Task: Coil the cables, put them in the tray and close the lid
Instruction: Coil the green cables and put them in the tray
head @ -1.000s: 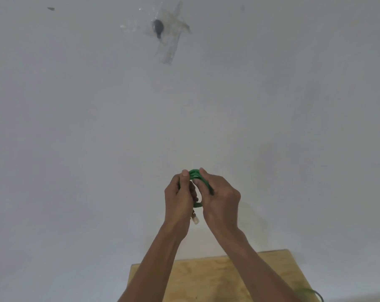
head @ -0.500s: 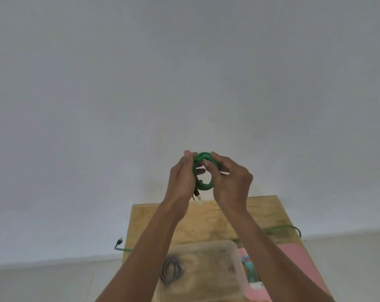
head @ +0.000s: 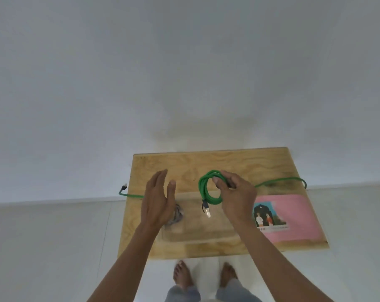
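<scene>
Head view: a person looked down at a wooden board (head: 239, 162) in the lower middle of the frame, bare feet below it.
Right hand: the right hand (head: 237, 197), just right of centre, pinched a small green cable coil (head: 206, 189) between thumb and curled fingers, holding it above the board.
Left hand: the left hand (head: 157, 199), left of centre, was spread with straight fingers, holding nothing, well apart from the coil.
Coil: several loops bunched together; its plug (head: 207, 211) dangled below the coil.
Tray: a clear plastic tray (head: 197, 233) sat on the board under the hands, with a grey cable (head: 176, 214) inside at its left, partly hidden by the left hand.
Other cable: a second green cable (head: 280, 182) lay uncoiled across the board, its ends off both sides.
Lid: a pink sheet with a picture (head: 293, 216) lay right of the tray; whether it was the lid I cannot tell.
Handling: the coil looked light, soft and springy, likely to unwind if released loosely; best held across all loops at one side.
</scene>
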### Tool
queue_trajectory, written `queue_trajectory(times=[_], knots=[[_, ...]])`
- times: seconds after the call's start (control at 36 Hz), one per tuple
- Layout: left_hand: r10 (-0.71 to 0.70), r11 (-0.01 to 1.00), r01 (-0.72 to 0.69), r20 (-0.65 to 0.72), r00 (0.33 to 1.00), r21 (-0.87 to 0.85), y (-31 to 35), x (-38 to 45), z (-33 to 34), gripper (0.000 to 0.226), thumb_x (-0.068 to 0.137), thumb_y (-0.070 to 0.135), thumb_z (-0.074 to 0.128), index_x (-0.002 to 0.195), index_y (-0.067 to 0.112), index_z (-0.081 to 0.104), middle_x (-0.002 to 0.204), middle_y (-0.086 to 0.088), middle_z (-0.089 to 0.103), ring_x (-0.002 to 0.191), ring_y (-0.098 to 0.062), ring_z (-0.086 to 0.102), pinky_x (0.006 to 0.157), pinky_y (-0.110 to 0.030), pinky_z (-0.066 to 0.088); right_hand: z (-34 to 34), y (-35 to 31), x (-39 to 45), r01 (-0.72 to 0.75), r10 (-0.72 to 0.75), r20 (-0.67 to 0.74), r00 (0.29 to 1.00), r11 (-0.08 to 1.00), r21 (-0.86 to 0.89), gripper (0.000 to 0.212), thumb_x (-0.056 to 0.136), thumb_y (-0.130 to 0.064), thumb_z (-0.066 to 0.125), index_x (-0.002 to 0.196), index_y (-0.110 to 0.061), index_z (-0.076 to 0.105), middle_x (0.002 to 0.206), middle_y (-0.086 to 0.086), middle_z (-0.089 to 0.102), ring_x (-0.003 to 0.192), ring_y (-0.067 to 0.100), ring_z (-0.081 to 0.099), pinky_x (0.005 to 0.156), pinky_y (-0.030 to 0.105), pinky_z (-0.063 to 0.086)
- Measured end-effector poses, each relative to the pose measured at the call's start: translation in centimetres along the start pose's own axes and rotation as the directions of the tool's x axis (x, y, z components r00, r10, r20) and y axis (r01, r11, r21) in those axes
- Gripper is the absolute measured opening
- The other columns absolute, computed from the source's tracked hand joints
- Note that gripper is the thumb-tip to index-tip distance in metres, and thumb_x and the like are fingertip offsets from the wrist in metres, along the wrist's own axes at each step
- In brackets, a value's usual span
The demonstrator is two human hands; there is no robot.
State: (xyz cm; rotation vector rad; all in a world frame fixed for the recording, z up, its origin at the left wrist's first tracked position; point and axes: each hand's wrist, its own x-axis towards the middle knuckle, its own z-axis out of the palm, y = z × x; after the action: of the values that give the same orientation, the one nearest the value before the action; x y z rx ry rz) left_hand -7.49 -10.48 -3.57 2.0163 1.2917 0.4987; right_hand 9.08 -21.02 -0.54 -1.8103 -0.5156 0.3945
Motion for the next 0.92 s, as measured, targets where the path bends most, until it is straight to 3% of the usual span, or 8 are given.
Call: queue_trajectory(times=[0.08,0.14,0.22,0.31,0.36,0.53,0.72,0.92], knots=[[0.016,0.988,-0.030,0.091,0.996,0.154,-3.3,-2.0,1.9,0.070,0.099,0.054,0.027,0.153,0.010,0.035,0.161,-0.012,0.031,0.148,-0.027,0.027,0.118,-0.042,0.029,0.6,3.0,-1.4,-0.026,0.027,0.006,1.000,0.995,-0.099,0.026,0.076,-0.012,0.083,0.102,-0.011,0.077,0.080,-0.015,0.069,0.069,-0.011,0.064,0.069,0.001,0.046],[0.054,0.969,-0.084,0.133,0.990,0.233,-5.0,-3.0,3.0,0.073,0.099,0.053,0.025,0.154,0.006,0.031,0.163,-0.013,0.025,0.151,-0.029,0.023,0.119,-0.041,0.026,1.2,4.7,-2.0,-0.059,0.062,0.012,0.998,0.985,-0.162,0.025,0.077,-0.014,0.083,0.101,-0.012,0.078,0.082,-0.008,0.072,0.069,-0.006,0.062,0.070,0.006,0.049],[0.061,0.956,-0.111,0.186,0.981,0.270,-7.0,-3.9,4.4,0.076,0.100,0.057,0.020,0.158,0.007,0.019,0.167,-0.007,0.010,0.155,-0.021,0.008,0.124,-0.038,0.017,2.1,7.0,-2.6,-0.121,0.134,0.036,0.990,0.961,-0.248,0.023,0.080,-0.017,0.081,0.102,-0.012,0.077,0.086,0.001,0.075,0.073,0.011,0.065,0.072,0.029,0.056],[0.081,0.940,-0.143,0.207,0.975,0.310,-8.4,-4.3,5.5,0.074,0.101,0.056,0.018,0.158,0.011,0.006,0.167,-0.003,0.000,0.155,-0.018,-0.005,0.124,-0.036,0.011,3.1,8.6,-2.8,-0.130,0.149,0.038,0.988,0.942,-0.310,0.023,0.080,-0.015,0.080,0.102,-0.010,0.076,0.090,0.006,0.075,0.076,0.015,0.061,0.069,0.019,0.043],[0.105,0.929,-0.171,0.208,0.972,0.328,-8.9,-4.5,6.0,0.070,0.102,0.054,0.018,0.157,0.013,0.001,0.168,-0.003,-0.002,0.155,-0.019,-0.006,0.123,-0.038,0.011,3.7,9.2,-2.8,-0.149,0.172,0.038,0.984,0.929,-0.340,0.022,0.081,-0.014,0.079,0.103,-0.010,0.076,0.092,0.006,0.074,0.080,0.017,0.062,0.072,0.022,0.043],[0.116,0.927,-0.179,0.202,0.972,0.330,-9.3,-4.6,6.4,0.070,0.103,0.051,0.019,0.159,0.009,0.008,0.169,-0.007,0.003,0.156,-0.023,-0.001,0.122,-0.049,0.022,6.0,10.6,-2.7,-0.156,0.194,0.059,0.979,0.907,-0.391,0.016,0.081,-0.011,0.077,0.098,-0.010,0.075,0.089,0.005,0.075,0.079,0.017,0.063,0.074,0.031,0.052],[0.125,0.927,-0.189,0.208,0.970,0.324,-9.5,-4.7,6.4,0.069,0.104,0.050,0.019,0.159,0.011,0.009,0.169,-0.007,0.001,0.156,-0.023,-0.002,0.120,-0.053,0.026,8.2,10.7,-3.0,-0.180,0.227,0.054,0.973,0.877,-0.446,0.015,0.082,-0.018,0.076,0.097,-0.017,0.075,0.092,0.002,0.076,0.084,0.021,0.067,0.073,0.028,0.049],[0.128,0.925,-0.193,0.210,0.969,0.328,-9.5,-4.7,6.4,0.068,0.104,0.048,0.022,0.159,0.009,0.012,0.169,-0.007,0.002,0.156,-0.023,-0.002,0.120,-0.052,0.026,9.2,10.0,-3.2,-0.248,0.280,0.036,0.959,0.898,-0.364,0.011,0.084,-0.016,0.075,0.094,-0.012,0.073,0.088,0.001,0.073,0.078,0.015,0.062,0.072,0.024,0.047]])
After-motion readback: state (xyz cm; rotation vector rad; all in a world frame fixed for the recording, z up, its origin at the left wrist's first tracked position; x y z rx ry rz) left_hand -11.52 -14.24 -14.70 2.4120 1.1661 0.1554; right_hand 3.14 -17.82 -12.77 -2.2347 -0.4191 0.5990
